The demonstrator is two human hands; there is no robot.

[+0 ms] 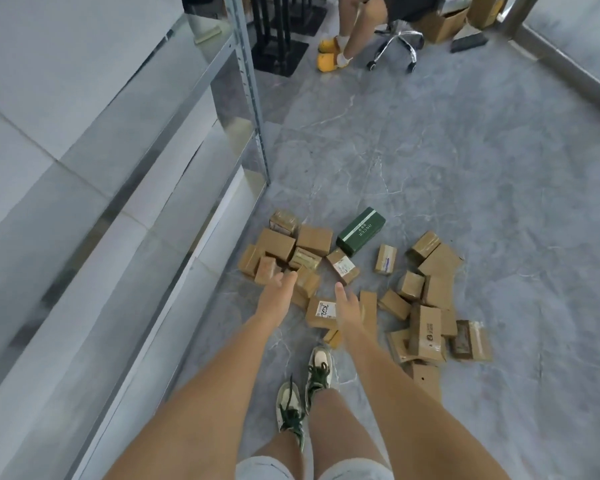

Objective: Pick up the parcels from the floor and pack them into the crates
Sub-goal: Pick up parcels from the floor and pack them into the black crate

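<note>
Both my grips, left hand (pixel 277 289) and right hand (pixel 347 304), spread empty above unpacked parcels (pixel 354 285) at centre frame; no crates visible.

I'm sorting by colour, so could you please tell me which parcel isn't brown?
The green box with white lettering, at the pile's far edge; the others are brown cardboard.
</note>
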